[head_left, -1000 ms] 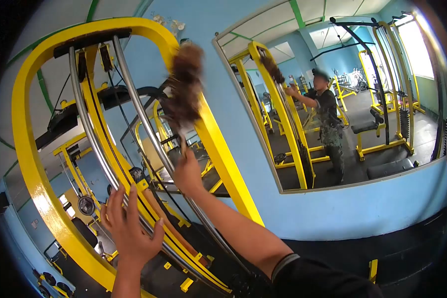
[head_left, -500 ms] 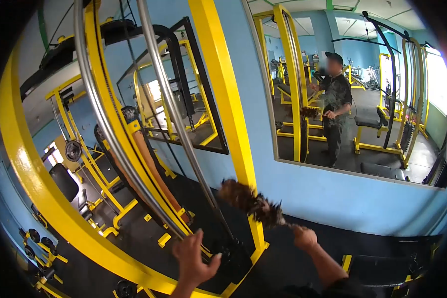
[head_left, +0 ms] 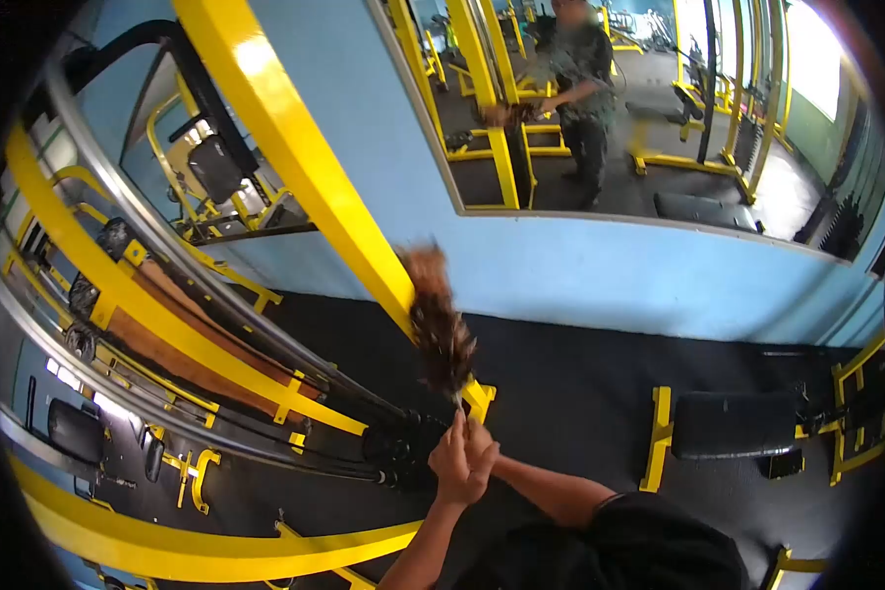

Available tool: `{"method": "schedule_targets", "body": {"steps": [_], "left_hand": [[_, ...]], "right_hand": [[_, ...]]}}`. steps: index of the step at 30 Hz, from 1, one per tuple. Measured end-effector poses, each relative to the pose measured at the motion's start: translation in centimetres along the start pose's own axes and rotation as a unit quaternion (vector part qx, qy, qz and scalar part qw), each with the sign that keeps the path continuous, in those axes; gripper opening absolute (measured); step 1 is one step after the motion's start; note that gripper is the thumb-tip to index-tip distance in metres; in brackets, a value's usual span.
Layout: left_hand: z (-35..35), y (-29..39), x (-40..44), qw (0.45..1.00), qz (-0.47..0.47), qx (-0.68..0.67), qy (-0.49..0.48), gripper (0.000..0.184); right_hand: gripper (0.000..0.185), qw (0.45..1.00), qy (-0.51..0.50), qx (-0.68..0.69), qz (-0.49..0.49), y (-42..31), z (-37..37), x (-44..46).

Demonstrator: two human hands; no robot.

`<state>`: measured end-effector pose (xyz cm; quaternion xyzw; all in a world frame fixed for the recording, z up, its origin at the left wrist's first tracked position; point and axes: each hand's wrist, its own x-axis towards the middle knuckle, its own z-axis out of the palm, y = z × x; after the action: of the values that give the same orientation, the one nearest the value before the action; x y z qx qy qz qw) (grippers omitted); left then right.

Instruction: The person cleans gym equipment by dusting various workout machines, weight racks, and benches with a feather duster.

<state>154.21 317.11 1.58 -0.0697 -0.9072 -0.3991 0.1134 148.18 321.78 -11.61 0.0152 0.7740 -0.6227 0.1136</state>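
Observation:
A brown feather duster points up and away from me, its feathers against or right beside the yellow upright post; I cannot tell whether they touch. My right hand is closed on the duster's thin handle, partly hidden behind the other hand. Up against it, my left hand is closed around the handle just below the feathers. The feather tip is smeared by motion.
Yellow machine frames and steel guide rods fill the left side. A blue wall carries a large mirror that reflects a person. A black padded bench stands to the right on the dark floor.
My left hand, open and apart before, has come over to the duster handle beside my right hand. The duster has swung more upright, and the view has turned right and down.

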Motion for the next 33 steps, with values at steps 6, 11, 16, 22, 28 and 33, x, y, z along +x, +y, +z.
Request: {"method": "schedule_targets", "body": {"steps": [6,11,16,22,28,33], "left_hand": [[-0.4,-5.0,-3.2,0.989,-0.13,0.034,-0.062,0.069],[2.7,-9.2,-3.9,0.952,-0.262,-0.059,-0.148,0.073],[8.0,-14.6,-6.1,0.86,-0.447,-0.16,-0.188,0.071],[10.8,-14.8,-6.0,0.829,-0.5,-0.146,-0.205,0.069],[14.4,-16.9,-10.5,0.801,-0.526,-0.135,-0.251,0.074],[15.5,-17.5,-15.5,0.788,-0.53,-0.086,-0.302,0.075]], "right_hand": [[0.026,0.982,0.025,0.058,0.18,3.5,2.4,-2.6],[0.026,0.984,-0.048,0.121,0.12,4.4,3.3,0.5],[0.019,0.959,0.019,-0.009,0.281,15.6,4.2,3.6],[0.02,0.964,-0.023,0.008,0.266,18.2,-4.7,7.5],[0.027,0.921,-0.152,-0.244,0.262,31.8,-5.2,14.0],[0.027,0.845,-0.178,-0.305,0.401,36.2,-6.5,20.4]]}}
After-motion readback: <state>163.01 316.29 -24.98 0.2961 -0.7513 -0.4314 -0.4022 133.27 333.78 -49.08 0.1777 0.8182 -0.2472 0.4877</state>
